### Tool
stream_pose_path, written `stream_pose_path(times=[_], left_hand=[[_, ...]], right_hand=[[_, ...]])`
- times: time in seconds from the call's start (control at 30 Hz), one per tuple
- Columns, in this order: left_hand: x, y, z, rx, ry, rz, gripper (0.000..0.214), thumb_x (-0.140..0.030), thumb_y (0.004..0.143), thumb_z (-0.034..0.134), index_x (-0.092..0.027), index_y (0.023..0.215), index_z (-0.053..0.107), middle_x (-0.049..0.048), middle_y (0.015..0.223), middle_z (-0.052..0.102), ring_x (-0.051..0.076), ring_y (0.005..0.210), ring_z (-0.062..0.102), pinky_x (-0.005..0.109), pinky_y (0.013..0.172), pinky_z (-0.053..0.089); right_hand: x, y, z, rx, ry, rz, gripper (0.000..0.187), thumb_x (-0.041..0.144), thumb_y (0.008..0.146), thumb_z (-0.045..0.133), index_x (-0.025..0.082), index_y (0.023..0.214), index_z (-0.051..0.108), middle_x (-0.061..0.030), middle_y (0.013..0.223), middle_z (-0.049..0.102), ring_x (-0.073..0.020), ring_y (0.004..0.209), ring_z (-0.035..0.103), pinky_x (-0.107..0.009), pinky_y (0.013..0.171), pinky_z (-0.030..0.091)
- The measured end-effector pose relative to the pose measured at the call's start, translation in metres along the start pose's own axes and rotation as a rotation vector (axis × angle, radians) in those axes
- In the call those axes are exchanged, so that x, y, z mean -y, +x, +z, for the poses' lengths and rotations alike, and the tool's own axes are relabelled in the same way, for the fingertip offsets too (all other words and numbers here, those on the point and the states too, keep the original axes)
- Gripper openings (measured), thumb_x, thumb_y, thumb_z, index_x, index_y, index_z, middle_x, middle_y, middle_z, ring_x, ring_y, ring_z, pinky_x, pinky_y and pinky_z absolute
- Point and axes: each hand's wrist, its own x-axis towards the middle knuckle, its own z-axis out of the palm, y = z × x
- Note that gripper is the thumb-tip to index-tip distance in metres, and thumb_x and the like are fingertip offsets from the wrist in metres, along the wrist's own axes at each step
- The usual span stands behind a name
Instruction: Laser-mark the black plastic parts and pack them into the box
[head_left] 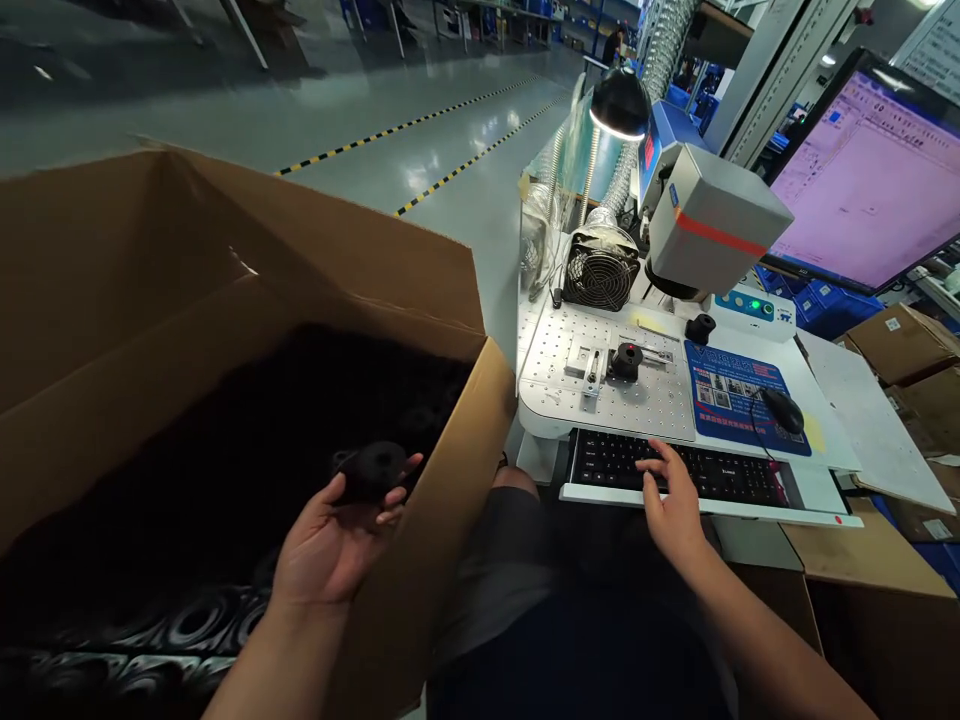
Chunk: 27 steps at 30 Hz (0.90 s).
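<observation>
My left hand [334, 540] is palm up over the big cardboard box [450, 300], fingers curled round a black round part [373, 470]. The box holds a dark heap of several similar black round parts [187, 620]. My right hand [673, 500] rests on the black keyboard [742, 475], fingers spread over the keys. On the white perforated work plate [555, 385] another black round part [625, 360] sits in a small metal fixture [589, 365], under the grey machine head [712, 225].
A black mouse [783, 408] lies on a blue mat right of the plate. A small fan [600, 270], a desk lamp [619, 105] and a monitor [870, 180] stand behind. Cardboard boxes [904, 345] are stacked at the right. Grey floor with striped lines lies beyond.
</observation>
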Motion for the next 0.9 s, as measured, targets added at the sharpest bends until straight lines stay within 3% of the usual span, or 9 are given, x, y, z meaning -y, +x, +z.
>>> stream_pose_path(times=[0.17, 0.3, 0.5, 0.67, 0.9], left_hand=[[0.003, 0.002, -0.002, 0.019, -0.008, 0.010, 0.044, -0.024, 0.101, 0.038, -0.004, 0.132, 0.063, 0.0271, 0.131, 0.064, 0.013, 0.062, 0.056, 0.018, 0.043, 0.049], [0.003, 0.006, -0.008, 0.037, -0.001, 0.020, 0.042, -0.024, 0.100, 0.041, -0.005, 0.131, 0.064, 0.0292, 0.132, 0.063, 0.015, 0.064, 0.057, 0.020, 0.045, 0.051], [0.002, 0.008, -0.012, 0.039, -0.021, -0.018, 0.043, -0.024, 0.099, 0.043, -0.004, 0.131, 0.063, 0.0279, 0.126, 0.066, 0.015, 0.065, 0.057, 0.019, 0.045, 0.051], [0.001, 0.008, -0.011, 0.021, 0.001, -0.061, 0.044, -0.023, 0.100, 0.043, -0.001, 0.132, 0.062, 0.0244, 0.113, 0.070, 0.013, 0.060, 0.053, 0.019, 0.045, 0.052], [0.000, 0.008, -0.009, 0.018, 0.144, 0.017, 0.034, -0.020, 0.096, 0.049, -0.005, 0.118, 0.071, 0.0213, 0.122, 0.069, 0.013, 0.064, 0.055, 0.019, 0.045, 0.050]], right_hand=[[-0.018, -0.033, 0.011, 0.014, -0.043, -0.051, 0.055, 0.020, 0.099, 0.041, 0.027, 0.154, 0.042, -0.0155, 0.149, 0.056, -0.0237, 0.110, 0.074, -0.053, 0.103, 0.057], [-0.031, -0.035, 0.017, 0.027, -0.091, -0.050, 0.054, 0.017, 0.099, 0.040, 0.024, 0.153, 0.043, -0.0167, 0.145, 0.058, -0.0243, 0.110, 0.073, -0.056, 0.106, 0.054], [-0.028, -0.025, 0.010, 0.028, -0.046, 0.011, 0.052, 0.024, 0.100, 0.045, 0.024, 0.152, 0.043, -0.0152, 0.138, 0.064, -0.0244, 0.110, 0.073, -0.046, 0.093, 0.061], [-0.013, 0.020, 0.000, -0.053, -0.092, -0.020, 0.047, 0.031, 0.097, 0.053, 0.022, 0.144, 0.052, -0.0107, 0.117, 0.073, -0.0268, 0.112, 0.070, -0.053, 0.107, 0.052], [0.001, 0.122, 0.015, -0.122, -0.146, -0.008, 0.058, 0.050, 0.090, 0.065, 0.018, 0.137, 0.057, -0.0164, 0.134, 0.065, -0.0310, 0.116, 0.064, -0.052, 0.103, 0.052]])
